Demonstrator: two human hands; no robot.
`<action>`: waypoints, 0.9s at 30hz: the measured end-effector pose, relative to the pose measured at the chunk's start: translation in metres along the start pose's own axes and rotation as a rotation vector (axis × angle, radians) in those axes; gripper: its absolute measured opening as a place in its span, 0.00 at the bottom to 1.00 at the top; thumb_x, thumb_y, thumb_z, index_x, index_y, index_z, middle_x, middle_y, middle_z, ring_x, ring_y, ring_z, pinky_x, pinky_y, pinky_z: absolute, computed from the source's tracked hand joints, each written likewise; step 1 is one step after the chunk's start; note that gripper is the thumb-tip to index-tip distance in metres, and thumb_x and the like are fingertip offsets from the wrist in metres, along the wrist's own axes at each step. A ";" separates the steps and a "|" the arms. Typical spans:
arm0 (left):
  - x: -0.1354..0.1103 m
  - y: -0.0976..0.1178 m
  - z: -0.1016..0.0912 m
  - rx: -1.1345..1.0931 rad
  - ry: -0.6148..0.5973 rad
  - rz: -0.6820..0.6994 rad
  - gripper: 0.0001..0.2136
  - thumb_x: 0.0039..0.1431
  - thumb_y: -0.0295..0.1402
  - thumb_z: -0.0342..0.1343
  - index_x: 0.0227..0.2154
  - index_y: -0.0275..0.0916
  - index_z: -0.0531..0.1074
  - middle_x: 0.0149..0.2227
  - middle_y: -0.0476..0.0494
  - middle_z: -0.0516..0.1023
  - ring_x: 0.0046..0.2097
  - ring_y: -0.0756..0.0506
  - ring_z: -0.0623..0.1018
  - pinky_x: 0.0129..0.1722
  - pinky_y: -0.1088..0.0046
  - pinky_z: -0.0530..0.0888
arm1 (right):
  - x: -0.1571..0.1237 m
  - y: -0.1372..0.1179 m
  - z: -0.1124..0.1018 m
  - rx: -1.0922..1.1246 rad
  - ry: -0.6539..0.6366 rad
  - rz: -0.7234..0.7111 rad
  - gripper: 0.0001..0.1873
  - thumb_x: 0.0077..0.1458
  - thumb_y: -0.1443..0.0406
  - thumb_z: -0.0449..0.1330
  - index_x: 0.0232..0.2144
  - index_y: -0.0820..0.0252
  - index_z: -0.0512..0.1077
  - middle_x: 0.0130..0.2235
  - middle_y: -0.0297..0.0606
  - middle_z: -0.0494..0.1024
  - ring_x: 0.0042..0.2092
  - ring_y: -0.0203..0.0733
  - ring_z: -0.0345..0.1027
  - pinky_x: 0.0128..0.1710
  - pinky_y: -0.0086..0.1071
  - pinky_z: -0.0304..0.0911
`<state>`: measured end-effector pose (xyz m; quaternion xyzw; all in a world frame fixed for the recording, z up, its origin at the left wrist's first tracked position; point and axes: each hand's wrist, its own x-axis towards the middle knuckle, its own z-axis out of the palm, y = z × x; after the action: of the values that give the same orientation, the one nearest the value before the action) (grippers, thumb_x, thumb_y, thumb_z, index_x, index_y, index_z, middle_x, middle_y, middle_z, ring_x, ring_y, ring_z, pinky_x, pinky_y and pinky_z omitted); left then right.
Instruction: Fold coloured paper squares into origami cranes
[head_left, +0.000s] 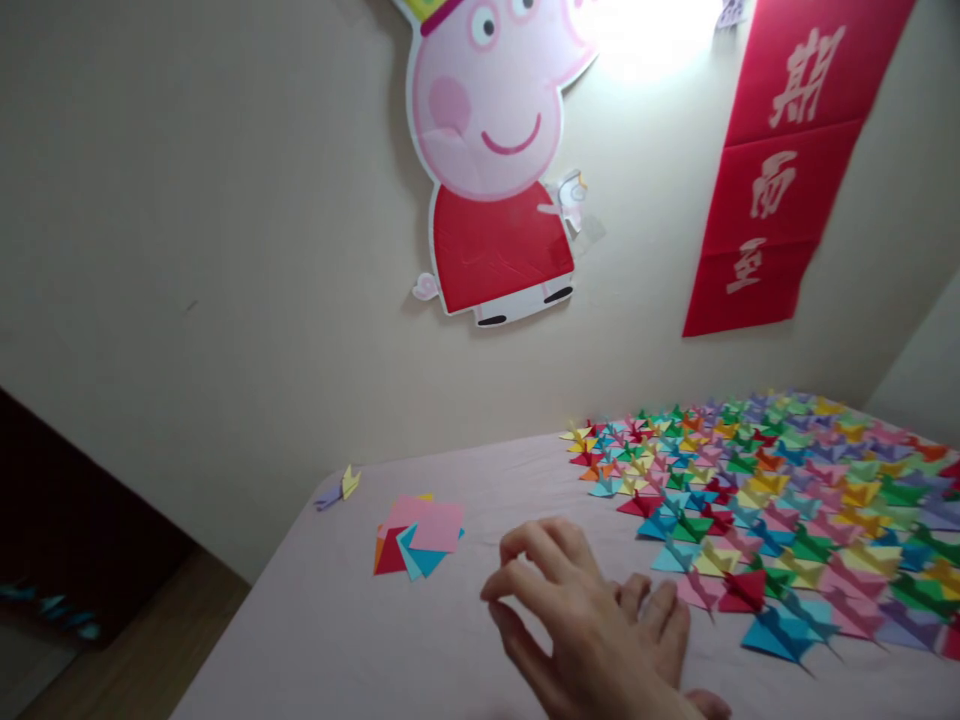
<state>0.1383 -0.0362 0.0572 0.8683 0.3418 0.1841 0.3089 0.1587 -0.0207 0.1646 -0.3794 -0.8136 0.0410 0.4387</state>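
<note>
My right hand [570, 610] is in front, low in the middle of the view, above the pale pink cloth surface [300, 640]. Its fingers curl, and the thumb tip comes close to a fingertip in a pinch shape; no object shows between them. Partly covered by it, my left hand [664, 625] lies with its fingers stretched out. Close to the left hand's right side are folded paper cranes: a pink one [699, 588], a red one [744, 590] and a blue one [780, 632]. Left of my right hand lies a loose pile of coloured square papers [424, 530], pink uppermost.
Many more paper cranes [765, 485] cover the right side of the surface. A yellow folded paper [350, 482] and a purple one [328, 497] lie near the far left corner. Behind stands a wall with a cartoon pig cutout [502, 240] and a red banner [780, 190].
</note>
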 end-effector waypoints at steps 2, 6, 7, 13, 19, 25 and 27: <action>0.013 -0.024 0.003 -0.015 -0.030 0.029 0.33 0.60 0.44 0.57 0.66 0.44 0.57 0.67 0.37 0.58 0.66 0.26 0.57 0.63 0.40 0.52 | -0.003 -0.008 0.013 0.082 -0.068 -0.053 0.10 0.52 0.72 0.60 0.34 0.50 0.71 0.39 0.38 0.75 0.40 0.48 0.64 0.39 0.40 0.61; 0.020 -0.047 0.017 -0.006 -0.009 0.052 0.34 0.60 0.45 0.57 0.68 0.47 0.53 0.69 0.41 0.55 0.67 0.27 0.56 0.64 0.40 0.51 | -0.003 -0.005 0.021 0.167 -0.091 -0.034 0.11 0.52 0.74 0.58 0.35 0.52 0.71 0.40 0.38 0.75 0.42 0.47 0.65 0.41 0.40 0.61; 0.018 -0.049 0.022 -0.001 -0.011 0.057 0.34 0.61 0.45 0.56 0.68 0.48 0.52 0.69 0.42 0.54 0.67 0.27 0.56 0.64 0.41 0.52 | -0.002 0.000 0.021 0.180 -0.096 0.005 0.11 0.53 0.74 0.58 0.34 0.53 0.71 0.40 0.38 0.75 0.42 0.46 0.65 0.42 0.40 0.62; -0.004 -0.061 0.015 0.009 0.130 -0.059 0.32 0.61 0.37 0.56 0.67 0.49 0.55 0.68 0.42 0.57 0.66 0.28 0.58 0.65 0.46 0.52 | -0.003 0.072 0.028 0.293 -0.166 0.278 0.07 0.59 0.67 0.53 0.30 0.56 0.70 0.32 0.36 0.74 0.36 0.43 0.68 0.38 0.36 0.64; -0.050 -0.091 -0.071 0.199 0.358 -0.260 0.25 0.59 0.30 0.53 0.61 0.43 0.66 0.65 0.40 0.63 0.64 0.36 0.62 0.64 0.53 0.58 | -0.034 0.123 0.054 0.262 -0.119 0.455 0.08 0.54 0.62 0.53 0.31 0.54 0.72 0.34 0.38 0.78 0.37 0.47 0.71 0.40 0.38 0.66; -0.093 -0.145 -0.128 0.467 0.474 -0.634 0.28 0.57 0.34 0.55 0.62 0.38 0.63 0.66 0.38 0.62 0.67 0.36 0.59 0.64 0.52 0.56 | -0.054 0.125 0.070 0.271 -0.146 0.470 0.08 0.54 0.64 0.53 0.29 0.54 0.72 0.34 0.40 0.78 0.39 0.48 0.71 0.43 0.40 0.66; -0.103 -0.156 -0.135 0.510 0.462 -0.670 0.29 0.55 0.36 0.57 0.61 0.41 0.64 0.65 0.39 0.63 0.66 0.36 0.61 0.64 0.52 0.57 | -0.056 0.127 0.071 0.286 -0.135 0.485 0.08 0.54 0.63 0.52 0.30 0.54 0.71 0.34 0.40 0.78 0.39 0.48 0.71 0.43 0.40 0.66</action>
<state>-0.0801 0.0361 0.0422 0.6947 0.6967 0.1730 0.0443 0.1979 0.0518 0.0321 -0.4938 -0.7123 0.2840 0.4101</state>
